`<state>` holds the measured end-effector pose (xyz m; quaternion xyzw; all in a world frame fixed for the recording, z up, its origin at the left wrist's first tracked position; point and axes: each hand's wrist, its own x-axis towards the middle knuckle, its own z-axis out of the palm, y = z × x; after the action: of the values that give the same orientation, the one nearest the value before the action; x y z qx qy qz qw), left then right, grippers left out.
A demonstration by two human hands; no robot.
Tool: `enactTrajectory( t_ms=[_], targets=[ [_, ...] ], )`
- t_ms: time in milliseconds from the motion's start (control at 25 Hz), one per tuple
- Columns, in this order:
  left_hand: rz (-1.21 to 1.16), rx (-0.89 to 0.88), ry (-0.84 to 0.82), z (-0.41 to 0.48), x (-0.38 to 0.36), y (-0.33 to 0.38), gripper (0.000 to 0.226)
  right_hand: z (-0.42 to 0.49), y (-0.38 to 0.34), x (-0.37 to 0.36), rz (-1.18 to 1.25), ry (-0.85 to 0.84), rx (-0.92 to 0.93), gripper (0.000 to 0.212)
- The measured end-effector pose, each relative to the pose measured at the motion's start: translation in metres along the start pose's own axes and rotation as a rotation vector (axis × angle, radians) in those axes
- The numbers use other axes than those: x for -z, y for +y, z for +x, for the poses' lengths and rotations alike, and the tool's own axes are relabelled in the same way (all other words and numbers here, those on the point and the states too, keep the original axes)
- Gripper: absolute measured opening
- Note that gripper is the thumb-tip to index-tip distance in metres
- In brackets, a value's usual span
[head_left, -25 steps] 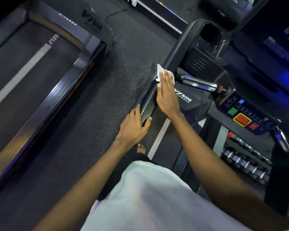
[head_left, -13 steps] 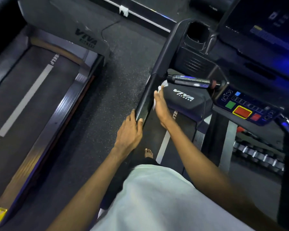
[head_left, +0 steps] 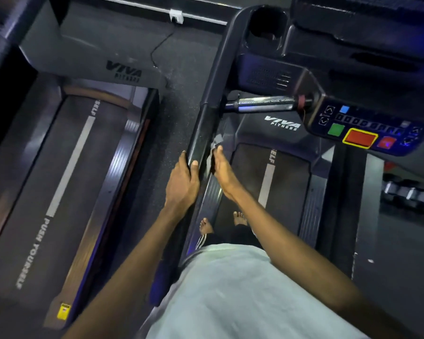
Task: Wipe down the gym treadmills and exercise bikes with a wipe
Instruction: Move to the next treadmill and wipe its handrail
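I stand on a black treadmill whose left handrail (head_left: 206, 111) runs from the console down toward me. My left hand (head_left: 182, 182) grips the near end of that rail, thumb on top and fingers curled round its outer side. My right hand (head_left: 222, 168) presses a white wipe (head_left: 216, 143) flat against the rail's inner side, fingers straight; only a crumpled corner of the wipe shows above the fingertips. The treadmill belt (head_left: 289, 187) with its white stripe lies below.
The console (head_left: 367, 133) with green and red buttons sits at the right, a chrome grip bar (head_left: 262, 104) below it. A second treadmill (head_left: 78, 167) stands to the left across a strip of dark floor. Dumbbells (head_left: 411, 192) lie at far right. My bare feet rest on the deck.
My right hand has slid the wipe down the handrail's inner side toward me, from near the chrome bar to just beside my left hand. The left hand keeps its hold.
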<state>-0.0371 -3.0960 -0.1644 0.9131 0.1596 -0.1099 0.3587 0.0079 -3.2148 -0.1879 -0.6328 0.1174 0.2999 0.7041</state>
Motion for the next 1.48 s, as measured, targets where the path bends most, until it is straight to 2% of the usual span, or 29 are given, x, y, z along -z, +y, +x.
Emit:
enactTrajectory(
  t_ms=[80, 120, 160, 280, 320, 400, 520, 640, 840, 1000, 1080, 1240, 1480],
  targets=[
    [0.027, -0.006, 0.03, -0.001, -0.002, 0.001, 0.058, 0.016, 0.021, 0.005, 0.054, -0.039, -0.033, 0.094],
    [0.029, -0.004, 0.031, -0.001, -0.002, 0.002, 0.058, 0.021, 0.022, 0.004, 0.072, -0.04, -0.051, 0.098],
    [0.03, -0.002, 0.032, -0.001, -0.002, 0.002, 0.058, 0.019, 0.014, 0.0, 0.084, -0.031, -0.06, 0.093],
    [0.047, -0.011, 0.037, -0.002, -0.004, 0.005, 0.062, 0.007, 0.01, -0.01, 0.172, 0.014, -0.002, 0.059],
    [0.052, -0.013, 0.034, -0.002, -0.003, 0.005, 0.063, 0.004, 0.017, -0.011, 0.196, 0.007, 0.034, 0.055],
    [0.068, -0.003, 0.012, 0.002, -0.002, 0.007, 0.066, 0.002, 0.028, -0.011, 0.219, 0.022, 0.126, 0.053],
    [0.117, -0.043, 0.005, 0.012, -0.002, 0.014, 0.07, 0.024, 0.024, -0.006, 0.205, 0.065, 0.164, 0.053],
    [0.174, -0.065, 0.033, 0.022, -0.006, 0.022, 0.073, 0.05, 0.015, 0.002, 0.208, 0.075, 0.126, 0.052],
    [0.236, -0.076, 0.086, 0.022, -0.011, 0.022, 0.071, 0.041, 0.034, 0.001, 0.193, 0.057, -0.03, 0.054],
    [0.251, -0.072, 0.091, 0.026, -0.012, 0.022, 0.072, 0.05, 0.024, 0.008, 0.308, 0.211, -0.076, 0.038],
    [0.25, -0.065, 0.104, 0.026, -0.012, 0.021, 0.073, 0.052, 0.024, 0.009, 0.248, 0.243, -0.084, 0.033],
    [0.242, -0.085, 0.113, 0.026, -0.014, 0.021, 0.072, 0.039, 0.039, 0.016, 0.044, 0.181, -0.102, 0.018],
    [0.224, -0.11, 0.13, 0.026, -0.015, 0.017, 0.073, 0.03, 0.03, 0.046, -0.043, 0.156, -0.114, 0.027]
  ],
)
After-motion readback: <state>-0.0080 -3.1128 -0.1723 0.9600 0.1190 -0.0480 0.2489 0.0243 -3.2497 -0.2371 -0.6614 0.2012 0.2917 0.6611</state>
